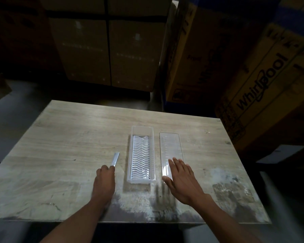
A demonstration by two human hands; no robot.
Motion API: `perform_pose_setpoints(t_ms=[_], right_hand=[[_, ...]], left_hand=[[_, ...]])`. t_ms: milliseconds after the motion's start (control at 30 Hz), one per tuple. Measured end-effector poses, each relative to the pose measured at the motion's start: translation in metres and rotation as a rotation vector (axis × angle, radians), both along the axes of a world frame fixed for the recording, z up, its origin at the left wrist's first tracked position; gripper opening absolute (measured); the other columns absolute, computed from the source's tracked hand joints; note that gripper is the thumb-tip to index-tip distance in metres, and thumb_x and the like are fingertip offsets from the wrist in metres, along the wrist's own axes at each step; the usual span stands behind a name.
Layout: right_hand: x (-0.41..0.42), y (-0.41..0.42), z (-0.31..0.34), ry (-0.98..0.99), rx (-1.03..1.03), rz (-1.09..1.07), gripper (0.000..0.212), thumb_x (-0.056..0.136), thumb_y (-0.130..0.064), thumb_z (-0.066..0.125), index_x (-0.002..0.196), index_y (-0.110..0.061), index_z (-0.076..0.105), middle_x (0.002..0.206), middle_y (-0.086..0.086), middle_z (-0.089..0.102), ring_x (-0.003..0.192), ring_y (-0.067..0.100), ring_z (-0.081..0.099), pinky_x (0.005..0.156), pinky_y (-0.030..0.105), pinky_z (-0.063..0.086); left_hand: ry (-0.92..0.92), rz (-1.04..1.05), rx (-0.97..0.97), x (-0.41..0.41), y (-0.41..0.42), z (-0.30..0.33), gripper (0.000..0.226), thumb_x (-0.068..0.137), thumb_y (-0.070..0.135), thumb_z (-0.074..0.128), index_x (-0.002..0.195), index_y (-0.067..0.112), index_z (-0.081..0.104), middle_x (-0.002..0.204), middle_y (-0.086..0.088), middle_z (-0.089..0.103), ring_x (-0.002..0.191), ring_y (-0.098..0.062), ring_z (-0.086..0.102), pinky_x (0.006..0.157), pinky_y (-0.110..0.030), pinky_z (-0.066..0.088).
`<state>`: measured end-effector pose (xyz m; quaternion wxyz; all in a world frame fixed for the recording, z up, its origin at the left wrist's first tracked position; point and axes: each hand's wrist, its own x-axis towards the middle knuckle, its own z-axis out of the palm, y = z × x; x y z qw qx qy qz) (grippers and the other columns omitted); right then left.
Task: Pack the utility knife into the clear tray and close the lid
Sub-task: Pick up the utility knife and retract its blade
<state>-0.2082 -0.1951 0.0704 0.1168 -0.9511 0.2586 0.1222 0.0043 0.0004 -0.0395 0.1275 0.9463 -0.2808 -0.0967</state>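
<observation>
A long clear tray (132, 155) with a white wavy insert lies lengthwise in the middle of the wooden table (68, 137). Its flat clear lid (170, 144) lies beside it on the right, off the tray. A slim silver utility knife (116, 159) sits just left of the tray, pointing away from me. My left hand (104, 179) is closed around the knife's near end. My right hand (181, 179) rests flat with fingers spread on the lid's near end.
Large cardboard boxes (109, 50) stand behind the table, and printed appliance cartons (253, 85) crowd its far right corner. The table's near edge runs just under my forearms. Worn grey patches mark the near tabletop.
</observation>
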Motion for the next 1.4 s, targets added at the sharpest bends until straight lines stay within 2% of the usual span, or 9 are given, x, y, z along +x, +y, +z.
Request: perform_pose_setpoints(t_ms=[200, 300, 433, 567, 633, 800, 900, 1067, 1400], right_hand=[[0.001, -0.001, -0.001, -0.006, 0.000, 0.011, 0.094, 0.083, -0.071, -0.006, 0.161, -0.018, 0.000, 0.171, 0.007, -0.001, 0.158, 0.026, -0.004, 0.126, 0.043, -0.001], [0.001, -0.001, -0.006, 0.001, -0.005, 0.014, 0.090, 0.087, -0.070, -0.003, 0.161, -0.019, 0.000, 0.171, 0.006, -0.001, 0.158, 0.025, -0.003, 0.125, 0.042, -0.002], [0.000, 0.000, -0.008, -0.038, 0.027, 0.000, 0.096, 0.082, -0.074, -0.007, 0.161, -0.020, 0.002, 0.171, 0.005, 0.000, 0.158, 0.023, -0.003, 0.126, 0.040, -0.001], [0.003, 0.007, -0.003, -0.172, 0.138, -0.049, 0.098, 0.084, -0.079, -0.002, 0.161, -0.021, 0.012, 0.170, 0.001, 0.010, 0.157, 0.019, 0.005, 0.126, 0.037, 0.007], [0.009, 0.012, 0.005, -0.290, 0.227, -0.089, 0.096, 0.086, -0.080, 0.005, 0.158, -0.020, 0.024, 0.167, 0.000, 0.023, 0.155, 0.018, 0.017, 0.125, 0.035, 0.014], [0.043, 0.013, 0.056, -0.675, 0.617, -0.280, 0.038, 0.104, -0.038, 0.049, 0.140, -0.025, 0.054, 0.137, -0.004, 0.063, 0.127, 0.011, 0.059, 0.110, 0.036, 0.047], [0.058, 0.005, 0.092, -0.798, 0.869, -0.318, 0.042, 0.102, -0.027, 0.057, 0.143, -0.022, 0.049, 0.135, -0.001, 0.064, 0.123, 0.012, 0.063, 0.105, 0.041, 0.053], [0.060, -0.010, 0.126, -0.891, 1.120, -0.300, 0.043, 0.100, -0.013, 0.059, 0.142, -0.022, 0.052, 0.129, 0.002, 0.070, 0.117, 0.020, 0.069, 0.094, 0.035, 0.058], [0.058, -0.016, 0.146, -0.901, 1.128, -0.292, 0.043, 0.094, 0.009, 0.057, 0.118, -0.027, 0.063, 0.108, 0.008, 0.077, 0.105, 0.029, 0.074, 0.082, 0.033, 0.062]], left_hand=[[0.076, 0.174, -0.100, 0.002, -0.006, -0.005, 0.017, 0.084, -0.007, 0.052, 0.099, 0.001, 0.056, 0.094, -0.024, 0.055, 0.085, -0.045, 0.057, 0.070, -0.054, 0.052], [0.190, 0.277, -0.162, 0.007, -0.009, -0.005, 0.020, 0.084, 0.001, 0.063, 0.101, 0.002, 0.051, 0.096, -0.026, 0.062, 0.089, -0.048, 0.062, 0.073, -0.051, 0.052], [0.327, 0.343, -0.248, 0.005, -0.013, 0.005, 0.018, 0.078, 0.000, 0.071, 0.097, 0.001, 0.071, 0.101, -0.024, 0.072, 0.101, -0.043, 0.066, 0.083, -0.043, 0.052], [0.412, 0.459, -0.438, 0.011, -0.022, 0.036, 0.019, 0.075, 0.004, 0.076, 0.093, 0.010, 0.075, 0.093, -0.017, 0.076, 0.094, -0.037, 0.071, 0.083, -0.039, 0.057], [0.441, 0.438, -0.607, 0.018, -0.036, 0.067, 0.021, 0.075, 0.006, 0.079, 0.094, 0.011, 0.074, 0.092, -0.013, 0.078, 0.090, -0.032, 0.072, 0.081, -0.036, 0.057], [0.713, 0.174, -0.980, -0.003, -0.075, 0.166, 0.017, 0.079, 0.008, 0.081, 0.095, 0.011, 0.073, 0.090, -0.011, 0.078, 0.083, -0.024, 0.075, 0.077, -0.036, 0.063], [0.794, 0.019, -1.025, -0.029, -0.087, 0.208, 0.016, 0.082, 0.013, 0.079, 0.096, 0.011, 0.073, 0.086, -0.007, 0.078, 0.079, -0.018, 0.075, 0.075, -0.031, 0.064], [0.837, -0.003, -1.058, -0.044, -0.091, 0.232, 0.019, 0.082, 0.014, 0.078, 0.096, 0.003, 0.070, 0.078, -0.008, 0.074, 0.068, -0.015, 0.072, 0.065, -0.023, 0.061], [0.771, -0.108, -0.991, -0.055, -0.087, 0.240, 0.017, 0.083, 0.012, 0.077, 0.095, 0.003, 0.069, 0.088, -0.017, 0.077, 0.078, -0.024, 0.077, 0.063, -0.021, 0.058]])
